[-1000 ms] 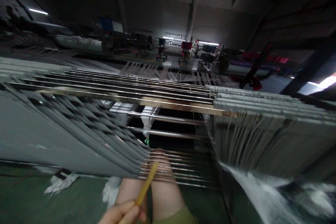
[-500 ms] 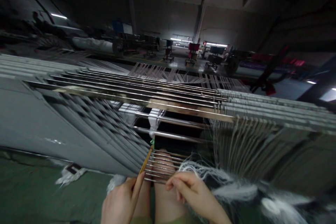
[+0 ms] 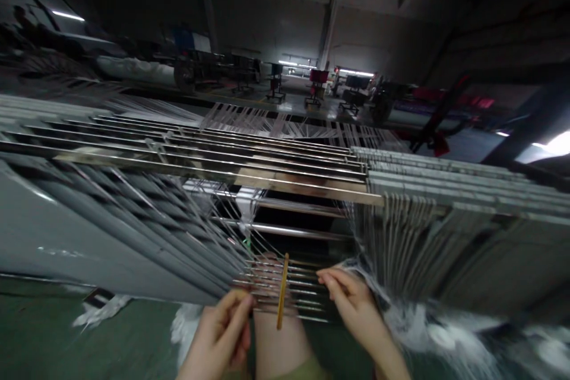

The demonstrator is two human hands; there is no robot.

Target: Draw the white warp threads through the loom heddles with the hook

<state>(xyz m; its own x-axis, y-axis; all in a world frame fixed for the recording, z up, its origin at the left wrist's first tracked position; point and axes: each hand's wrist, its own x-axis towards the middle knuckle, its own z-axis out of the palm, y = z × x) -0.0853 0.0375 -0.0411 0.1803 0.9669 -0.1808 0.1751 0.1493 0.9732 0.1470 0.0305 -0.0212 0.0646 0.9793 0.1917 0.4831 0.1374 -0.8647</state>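
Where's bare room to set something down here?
At the picture's lower left, green floor lies bare between white scraps. Crowded: between the left hand and right hand, where a yellow stick crosses thin rods; also right of the right hand, where white threads bunch.

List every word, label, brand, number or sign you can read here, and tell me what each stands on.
No readable text anywhere.
Yellow stick across the metal rods: no lettering that I can make out.
Dark piece on the floor: a pale mark, too blurred to tell whether it is print.
Red panel on a stand in the background: too small and dim to read.
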